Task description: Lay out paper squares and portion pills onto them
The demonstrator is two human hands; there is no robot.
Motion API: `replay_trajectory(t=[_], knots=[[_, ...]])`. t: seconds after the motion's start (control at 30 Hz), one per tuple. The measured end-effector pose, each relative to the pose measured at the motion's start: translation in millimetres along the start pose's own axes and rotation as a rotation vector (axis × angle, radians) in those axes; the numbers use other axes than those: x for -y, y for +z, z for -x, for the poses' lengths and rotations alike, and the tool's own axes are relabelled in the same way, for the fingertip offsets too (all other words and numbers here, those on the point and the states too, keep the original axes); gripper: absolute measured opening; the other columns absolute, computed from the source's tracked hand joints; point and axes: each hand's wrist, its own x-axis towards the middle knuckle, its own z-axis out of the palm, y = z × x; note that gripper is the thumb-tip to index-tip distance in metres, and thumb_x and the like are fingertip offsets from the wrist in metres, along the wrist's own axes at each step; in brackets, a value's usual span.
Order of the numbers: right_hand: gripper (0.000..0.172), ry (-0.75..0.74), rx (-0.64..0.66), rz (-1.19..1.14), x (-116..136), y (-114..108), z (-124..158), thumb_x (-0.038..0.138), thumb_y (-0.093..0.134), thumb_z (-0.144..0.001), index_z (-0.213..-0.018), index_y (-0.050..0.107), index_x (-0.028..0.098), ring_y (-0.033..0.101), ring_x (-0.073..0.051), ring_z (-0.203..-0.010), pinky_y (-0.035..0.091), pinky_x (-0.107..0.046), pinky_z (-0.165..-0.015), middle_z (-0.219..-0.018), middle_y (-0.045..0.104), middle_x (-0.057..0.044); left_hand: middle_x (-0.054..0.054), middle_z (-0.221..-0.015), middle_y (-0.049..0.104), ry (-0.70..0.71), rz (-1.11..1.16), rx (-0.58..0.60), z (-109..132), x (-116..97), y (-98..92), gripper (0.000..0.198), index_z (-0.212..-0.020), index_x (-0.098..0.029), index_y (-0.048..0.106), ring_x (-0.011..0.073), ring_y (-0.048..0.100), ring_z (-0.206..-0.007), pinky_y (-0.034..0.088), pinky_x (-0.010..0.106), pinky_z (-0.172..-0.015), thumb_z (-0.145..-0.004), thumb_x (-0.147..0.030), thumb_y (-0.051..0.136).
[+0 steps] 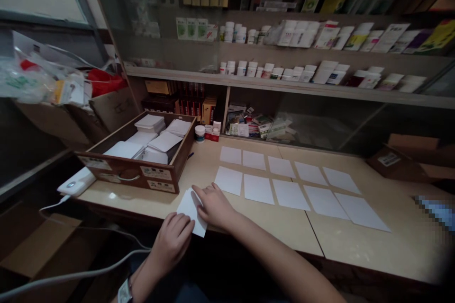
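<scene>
A small stack of white paper sheets (187, 204) hangs over the front edge of the table, between my two hands. My left hand (173, 239) is closed on its lower left side, a watch on that wrist. My right hand (215, 206) reaches across from the right, thumb and index finger at the upper right side of the same sheets. How many sheets each hand grips is hidden. Two rows of single white sheets (256, 188) lie flat on the table (273, 225) to the right. On the left stands a wooden drawer (80, 158) holding several stacks of white paper (165, 142).
Behind the table rises a glass-fronted cabinet with white bottles (252, 69) and boxes. A small jar (199, 133) stands beside the drawer. Cardboard boxes are at the right (394, 156) and lower left (39, 241). A white power strip (76, 182) with a cable touches the drawer's left side.
</scene>
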Motion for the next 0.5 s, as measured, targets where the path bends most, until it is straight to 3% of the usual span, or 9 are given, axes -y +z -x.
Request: replay_trajectory(t=[0.1, 0.23, 0.37, 0.5], knots=[[0.051, -0.008, 0.016, 0.013, 2.1, -1.1, 2.5, 0.018, 0.051, -0.082, -0.133, 0.046, 0.014, 0.061, -0.023, -0.093, 0.030, -0.042, -0.100, -0.098, 0.070, -0.012, 0.006, -0.085, 0.067, 0.096, 0.012, -0.058, -1.0, 5.4, -2.8, 0.025, -0.101, -0.019, 0.062, 0.0187, 0.061, -0.082, 0.050, 0.035, -0.077, -0.087, -0.009, 0.044], [0.020, -0.002, 0.126, 0.021, -2.7, -9.1, -2.7, 0.016, 0.051, -0.082, -0.095, 0.065, 0.015, 0.062, -0.021, -0.080, 0.039, -0.032, -0.078, -0.088, 0.071, -0.011, 0.007, -0.085, 0.067, 0.175, 0.039, -0.055, -9.6, 12.0, -6.1, 0.025, -0.104, -0.019, 0.061, 0.0183, 0.060, -0.081, 0.051, 0.031, -0.071, -0.087, -0.010, 0.046], [0.017, -0.044, 0.173, 0.074, -4.0, -11.9, -5.3, 0.016, 0.052, -0.078, -0.086, 0.066, 0.013, 0.062, -0.022, -0.077, 0.039, -0.031, -0.068, -0.086, 0.071, -0.014, 0.011, -0.094, 0.067, 0.198, 0.024, 0.040, -18.5, 14.1, -3.8, 0.029, -0.106, -0.017, 0.061, 0.0217, 0.061, -0.086, 0.052, 0.035, -0.074, -0.086, -0.013, 0.041], [0.018, -0.129, 0.175, 0.088, 1.6, -6.1, 0.0, 0.017, 0.052, -0.078, -0.089, 0.066, 0.012, 0.062, -0.023, -0.076, 0.041, -0.033, -0.073, -0.087, 0.070, -0.014, 0.009, -0.084, 0.067, 0.280, -0.005, 0.011, -20.2, 13.3, -2.4, 0.026, -0.096, -0.016, 0.062, 0.0199, 0.062, -0.076, 0.052, 0.032, -0.066, -0.087, -0.009, 0.038]])
